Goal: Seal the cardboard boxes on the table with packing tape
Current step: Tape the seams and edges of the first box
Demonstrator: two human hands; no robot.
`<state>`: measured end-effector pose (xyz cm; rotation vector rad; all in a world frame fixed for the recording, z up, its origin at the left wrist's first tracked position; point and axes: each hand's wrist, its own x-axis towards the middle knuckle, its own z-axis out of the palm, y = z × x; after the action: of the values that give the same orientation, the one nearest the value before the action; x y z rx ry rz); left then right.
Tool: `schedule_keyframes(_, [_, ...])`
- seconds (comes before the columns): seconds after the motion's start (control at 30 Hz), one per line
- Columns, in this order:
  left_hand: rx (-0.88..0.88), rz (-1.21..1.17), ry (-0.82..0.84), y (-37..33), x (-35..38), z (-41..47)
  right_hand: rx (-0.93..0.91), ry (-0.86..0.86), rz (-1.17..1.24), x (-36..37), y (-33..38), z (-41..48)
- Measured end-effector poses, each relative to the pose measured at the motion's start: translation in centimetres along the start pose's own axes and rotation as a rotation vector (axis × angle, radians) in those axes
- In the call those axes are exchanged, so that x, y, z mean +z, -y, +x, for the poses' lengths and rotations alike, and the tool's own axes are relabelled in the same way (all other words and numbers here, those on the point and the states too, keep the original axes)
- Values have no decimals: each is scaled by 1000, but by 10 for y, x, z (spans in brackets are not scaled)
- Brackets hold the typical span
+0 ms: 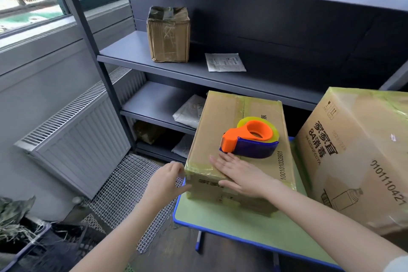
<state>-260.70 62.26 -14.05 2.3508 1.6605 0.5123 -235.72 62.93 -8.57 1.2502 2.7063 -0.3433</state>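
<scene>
Right hand [240,174]: fingers [220,161] straight and slightly spread, lying flat on the taped top of the cardboard box [242,115] near its front left corner, tips pointing away and to the left. The thumb hangs over the front edge onto the front face. Wrist low, forearm running back to the lower right.

Left hand [167,180]: fingers bent against the left end of the same box at its near corner, thumb reaching toward the front face. Fingertips are hidden by the hand, so grip or mere pressure cannot be told. Forearm extends down to the lower left.

The box lies on a green table [231,225] with a blue rim. An orange and blue tape dispenser [249,141] rests on the box top, just beyond the right fingertips. A larger printed carton [353,150] stands just beside it to the right. Grey shelving [198,68] stands behind.
</scene>
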Motion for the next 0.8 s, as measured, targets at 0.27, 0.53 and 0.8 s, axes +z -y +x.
schedule_keyframes(0.27, [541,232,-108,-26,3,30,1,-4,-145,3,-13,-23])
schedule_keyframes(0.53, [535,239,-84,-34,12,27,21,-67,-160,16,-14,-21])
schedule_keyframes(0.8, [686,216,-236,-101,43,34,121,20,-57,7,-27,-66])
